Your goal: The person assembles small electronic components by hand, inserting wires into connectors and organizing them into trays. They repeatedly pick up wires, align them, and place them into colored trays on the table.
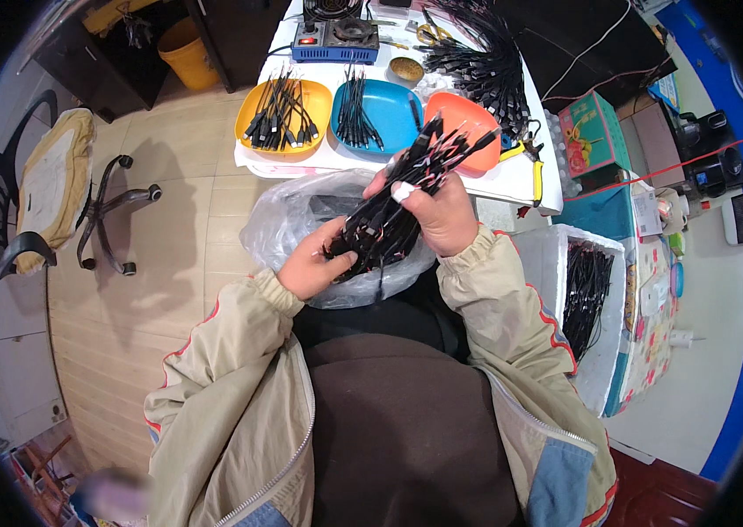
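Observation:
A thick bundle of short black cables (389,215) with small connectors and pinkish wire ends is gripped between my two hands, above a clear plastic bag (288,224) at my lap. My right hand (443,215) is closed round the upper part of the bundle, and something white wraps one of its fingers. Lower down, my left hand (317,262) closes on the bundle's left side. Beyond my hands stand a yellow tray (253,105) and a blue tray (398,105), both with black cables in them, and an orange tray (477,114) partly behind the bundle.
A large heap of black cables (481,66) lies at the table's far right, near yellow-handled pliers (536,171). A blue heating unit (336,48) stands at the back. To my right is a white foam box (543,263) with more cables; a wheeled chair (64,184) is at left.

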### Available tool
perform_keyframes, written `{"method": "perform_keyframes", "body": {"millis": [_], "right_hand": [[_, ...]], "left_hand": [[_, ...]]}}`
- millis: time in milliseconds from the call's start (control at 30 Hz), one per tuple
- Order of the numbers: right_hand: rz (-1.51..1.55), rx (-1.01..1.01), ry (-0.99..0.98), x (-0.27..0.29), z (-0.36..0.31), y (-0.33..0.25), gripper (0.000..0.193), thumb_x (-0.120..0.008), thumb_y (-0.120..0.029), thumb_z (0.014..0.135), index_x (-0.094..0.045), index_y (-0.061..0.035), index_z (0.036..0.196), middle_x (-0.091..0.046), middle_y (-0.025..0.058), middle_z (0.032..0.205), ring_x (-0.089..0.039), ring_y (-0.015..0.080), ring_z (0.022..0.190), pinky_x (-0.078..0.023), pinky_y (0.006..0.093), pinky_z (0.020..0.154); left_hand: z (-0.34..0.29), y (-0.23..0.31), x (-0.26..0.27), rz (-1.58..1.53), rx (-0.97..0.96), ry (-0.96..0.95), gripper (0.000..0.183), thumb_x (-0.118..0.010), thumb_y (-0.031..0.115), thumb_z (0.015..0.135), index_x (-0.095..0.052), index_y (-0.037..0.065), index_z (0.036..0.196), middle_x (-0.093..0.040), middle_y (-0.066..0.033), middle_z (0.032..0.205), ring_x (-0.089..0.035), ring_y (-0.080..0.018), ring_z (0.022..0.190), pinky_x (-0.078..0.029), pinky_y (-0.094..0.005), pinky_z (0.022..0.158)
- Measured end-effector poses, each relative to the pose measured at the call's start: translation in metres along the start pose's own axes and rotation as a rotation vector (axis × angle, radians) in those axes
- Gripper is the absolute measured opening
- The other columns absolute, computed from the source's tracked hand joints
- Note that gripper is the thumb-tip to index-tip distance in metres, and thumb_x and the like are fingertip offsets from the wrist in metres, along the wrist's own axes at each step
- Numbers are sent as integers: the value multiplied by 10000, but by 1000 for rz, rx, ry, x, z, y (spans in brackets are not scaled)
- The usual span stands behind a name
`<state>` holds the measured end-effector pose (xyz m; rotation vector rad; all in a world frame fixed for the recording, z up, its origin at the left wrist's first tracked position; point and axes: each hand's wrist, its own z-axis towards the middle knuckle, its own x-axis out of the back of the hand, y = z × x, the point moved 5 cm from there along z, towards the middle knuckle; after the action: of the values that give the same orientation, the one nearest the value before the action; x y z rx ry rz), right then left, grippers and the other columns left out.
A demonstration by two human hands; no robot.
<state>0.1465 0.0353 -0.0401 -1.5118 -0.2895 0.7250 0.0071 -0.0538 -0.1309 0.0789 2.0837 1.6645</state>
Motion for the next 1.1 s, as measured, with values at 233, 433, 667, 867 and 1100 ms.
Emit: {"method": "perform_keyframes", "body": {"millis": [233,433,667,867,1100], "right_hand": [[123,123,88,1,1,-21,295,-641,-148,842,-493,-29,1067,-637,129,916,-633,253,914,-538,396,818],[-67,59,140,-4,-4,13,250,-629,-165,883,-541,4,1045,-643,75,963,-617,143,857,-526,303,788],[-113,85,225,8,-9,28,243,-633,-204,879,-572,9,979,-646,56,905,-607,116,792,-514,283,741],[-104,77,216,9,-12,10,306,-668,-260,874,-574,9,986,-635,43,893,-597,114,825,-502,278,766],[-192,200,140,-9,-16,-23,248,-652,-139,842,-573,17,1018,-651,79,920,-616,150,871,-498,306,826]], "left_hand": [[-5,29,-5,55,-318,44,832,-548,-43,726,-190,44,1471,-324,-128,1446,-283,-234,1370,-236,-371,1113],[-31,75,-39,1153,-885,355,643,-679,87,694,-522,212,1304,-326,-121,1462,-240,-304,1395,-180,-516,1127],[-38,70,-47,1386,-1041,-19,186,-675,105,721,-635,130,901,-635,-38,1026,-574,-234,1036,-432,-432,903],[-9,50,4,766,-187,277,148,-546,46,876,-568,23,1021,-565,-119,778,-565,-314,818,-443,-386,722],[1,85,-10,1263,-591,640,365,-580,82,842,-509,73,1199,-576,-127,1057,-512,-300,1047,-369,-415,882]]}}
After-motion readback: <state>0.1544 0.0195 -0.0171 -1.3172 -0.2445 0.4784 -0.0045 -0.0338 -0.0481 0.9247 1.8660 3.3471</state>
